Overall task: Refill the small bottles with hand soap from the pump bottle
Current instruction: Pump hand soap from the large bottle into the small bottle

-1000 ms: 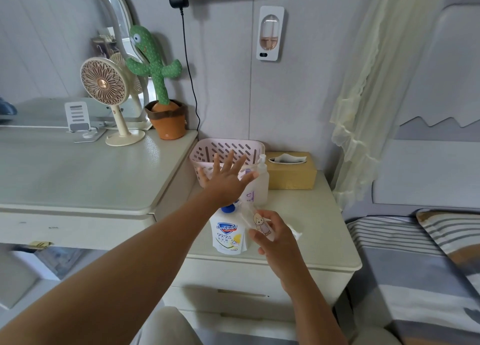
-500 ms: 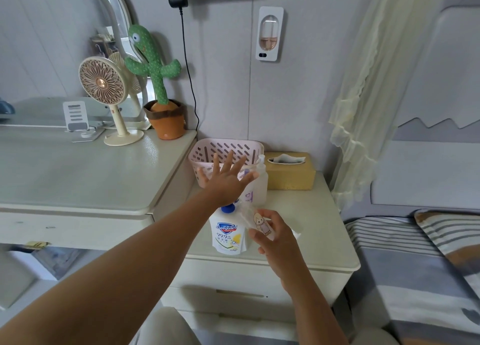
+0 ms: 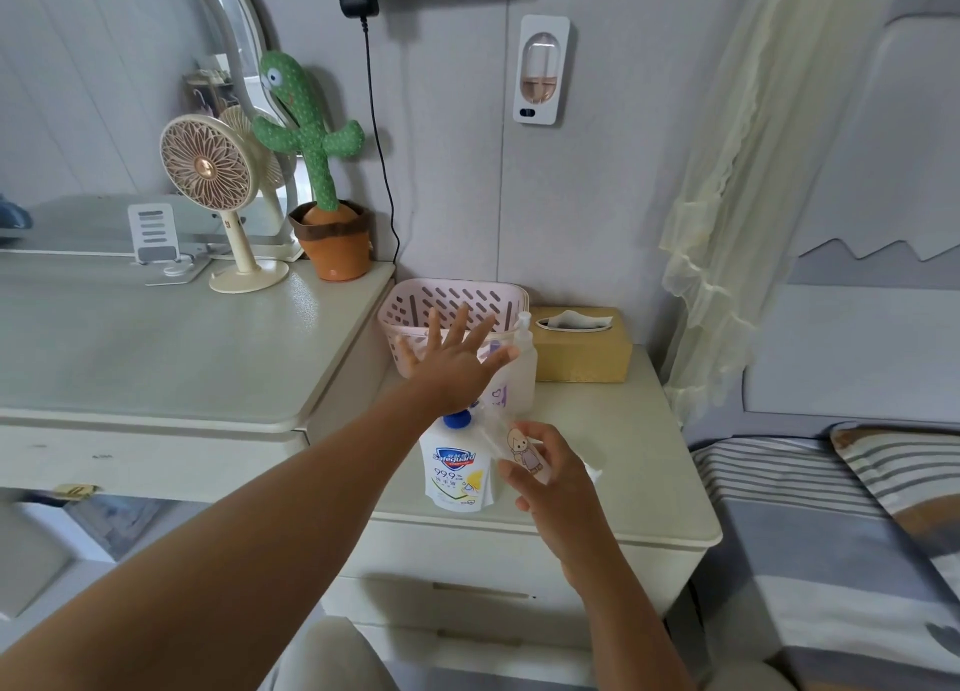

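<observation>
A white hand soap pump bottle with a blue collar stands on the nightstand. My left hand lies flat on top of its pump, fingers straight and spread. My right hand grips a small clear bottle with a cartoon sticker, tilted so its mouth sits by the pump's spout. Just behind stands a frosted small bottle with a white pump top.
A pink slotted basket and a tan tissue box stand at the back of the nightstand. To the left is a higher dresser with a fan, a phone stand and a cactus toy. A striped bed lies right.
</observation>
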The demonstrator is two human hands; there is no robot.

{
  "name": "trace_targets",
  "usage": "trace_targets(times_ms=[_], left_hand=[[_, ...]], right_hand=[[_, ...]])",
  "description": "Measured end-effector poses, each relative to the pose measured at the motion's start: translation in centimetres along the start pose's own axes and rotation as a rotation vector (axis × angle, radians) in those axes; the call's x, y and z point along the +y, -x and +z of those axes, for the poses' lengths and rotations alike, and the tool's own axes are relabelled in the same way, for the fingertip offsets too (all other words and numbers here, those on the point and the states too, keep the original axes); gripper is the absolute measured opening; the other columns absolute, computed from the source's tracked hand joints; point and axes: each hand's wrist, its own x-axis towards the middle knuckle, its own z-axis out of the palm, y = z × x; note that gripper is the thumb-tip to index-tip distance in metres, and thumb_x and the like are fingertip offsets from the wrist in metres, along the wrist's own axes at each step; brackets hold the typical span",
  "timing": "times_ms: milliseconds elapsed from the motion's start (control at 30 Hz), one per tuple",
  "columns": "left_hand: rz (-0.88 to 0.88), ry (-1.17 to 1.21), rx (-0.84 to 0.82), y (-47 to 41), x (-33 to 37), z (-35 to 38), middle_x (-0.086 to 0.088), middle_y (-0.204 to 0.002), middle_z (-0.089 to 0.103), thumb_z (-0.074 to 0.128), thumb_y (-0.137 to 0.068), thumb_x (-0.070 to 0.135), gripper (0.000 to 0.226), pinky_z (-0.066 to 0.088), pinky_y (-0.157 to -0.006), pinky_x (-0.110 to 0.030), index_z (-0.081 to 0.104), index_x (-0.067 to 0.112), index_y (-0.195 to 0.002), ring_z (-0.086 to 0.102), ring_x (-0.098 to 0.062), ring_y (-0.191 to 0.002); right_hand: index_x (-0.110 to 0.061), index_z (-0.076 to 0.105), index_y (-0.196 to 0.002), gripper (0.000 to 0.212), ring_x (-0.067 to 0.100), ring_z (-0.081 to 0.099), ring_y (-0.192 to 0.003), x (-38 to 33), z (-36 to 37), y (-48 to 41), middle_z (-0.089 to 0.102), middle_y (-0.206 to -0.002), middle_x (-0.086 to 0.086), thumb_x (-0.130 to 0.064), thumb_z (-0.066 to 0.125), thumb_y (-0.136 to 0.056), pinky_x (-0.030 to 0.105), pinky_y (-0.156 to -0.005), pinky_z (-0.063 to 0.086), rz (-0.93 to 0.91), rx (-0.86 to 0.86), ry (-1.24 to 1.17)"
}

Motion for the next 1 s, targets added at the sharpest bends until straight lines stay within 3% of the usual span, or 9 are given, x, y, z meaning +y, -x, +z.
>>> trace_targets(times_ms=[200,400,500,667,900,1000], left_hand=[[-0.033,0.037,-0.044,0.3,0.0,0.5,0.010,-0.158,-0.007,0.019,-0.085,0.074,0.070,-0.015,-0.107,-0.064,0.010,0.044,-0.147,-0.016,-0.021,-0.144],[0.042,-0.083,-0.010,0.1,0.4,-0.5,0.007,-0.156,-0.018,0.014,-0.089,0.069,0.066,-0.018,-0.103,-0.064,0.001,0.042,-0.148,-0.025,-0.024,-0.141],[0.003,0.017,-0.009,0.2,0.1,-0.2,0.012,-0.157,-0.011,0.016,-0.084,0.073,0.069,-0.016,-0.106,-0.064,0.008,0.044,-0.147,-0.019,-0.021,-0.143],[-0.046,0.049,-0.059,0.5,0.0,0.4,0.010,-0.158,-0.006,0.016,-0.084,0.075,0.069,-0.016,-0.106,-0.064,0.011,0.045,-0.146,-0.016,-0.022,-0.144],[0.044,-0.069,-0.024,0.7,0.7,-0.9,0.006,-0.155,-0.021,0.012,-0.090,0.068,0.066,-0.021,-0.102,-0.061,-0.001,0.040,-0.149,-0.028,-0.024,-0.140],[0.089,-0.092,-0.054,1.9,1.4,-1.6,0.013,-0.150,-0.022,0.016,-0.098,0.055,0.056,-0.022,-0.105,-0.052,0.000,0.037,-0.149,-0.025,-0.021,-0.140]], right_hand=[[-0.027,0.052,-0.112,0.032,-0.014,0.057,-0.075,0.3,0.3,0.2,0.059,-0.100,-0.018,-0.010,0.062,-0.087,0.010,-0.059,0.045,0.022,0.005,-0.012],[-0.030,0.052,-0.110,0.030,-0.010,0.059,-0.080,-0.1,0.1,0.1,0.060,-0.104,-0.015,-0.014,0.063,-0.087,0.010,-0.062,0.047,0.002,0.012,-0.011],[-0.029,0.053,-0.112,0.031,-0.012,0.058,-0.078,0.0,0.2,0.1,0.060,-0.105,-0.015,-0.013,0.063,-0.087,0.010,-0.062,0.046,0.003,0.007,-0.021],[-0.028,0.053,-0.113,0.032,0.000,0.060,-0.084,0.4,0.6,0.3,0.060,-0.103,-0.016,-0.012,0.064,-0.087,0.012,-0.063,0.047,0.024,0.026,-0.003],[-0.029,0.051,-0.111,0.031,-0.014,0.058,-0.079,-0.1,0.1,0.1,0.059,-0.102,-0.020,-0.012,0.063,-0.087,0.009,-0.064,0.048,-0.003,0.015,-0.002],[-0.027,0.052,-0.112,0.032,-0.013,0.059,-0.077,0.0,0.2,0.1,0.060,-0.100,-0.019,-0.010,0.064,-0.087,0.009,-0.062,0.047,-0.010,0.017,-0.007]])
